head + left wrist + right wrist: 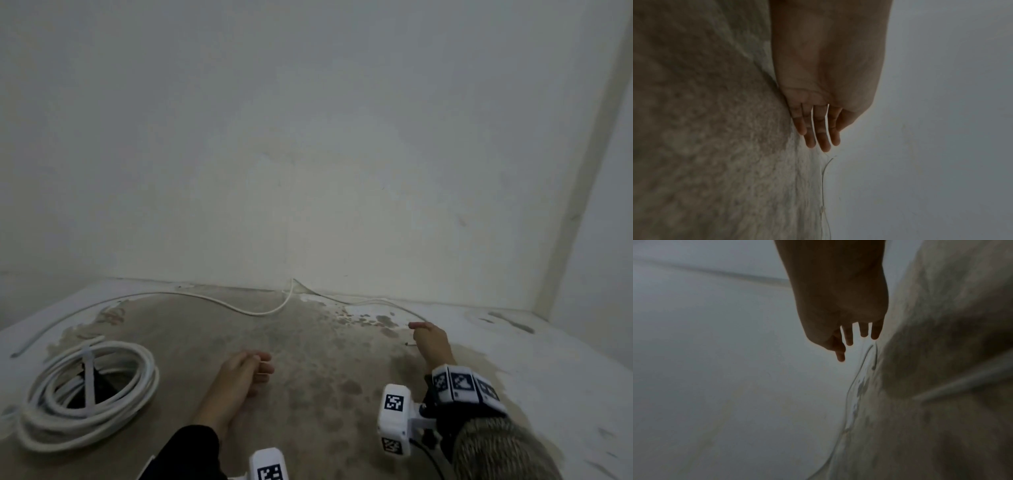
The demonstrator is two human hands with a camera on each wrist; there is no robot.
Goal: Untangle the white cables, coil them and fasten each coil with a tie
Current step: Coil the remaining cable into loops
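White cable [191, 297] is lying loose along the floor [308, 359] by the wall; 1 tied coil [89, 390] sits left. Right hand [432, 341], fingers spread and empty, is reaching; best gripping its near end. Left hand [245, 375] is resting relaxed, empty.

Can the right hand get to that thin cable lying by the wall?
Probably yes. The right hand is open and stretched toward the thin cable, which lies loose on the floor just ahead of its fingers, and nothing sits between them.
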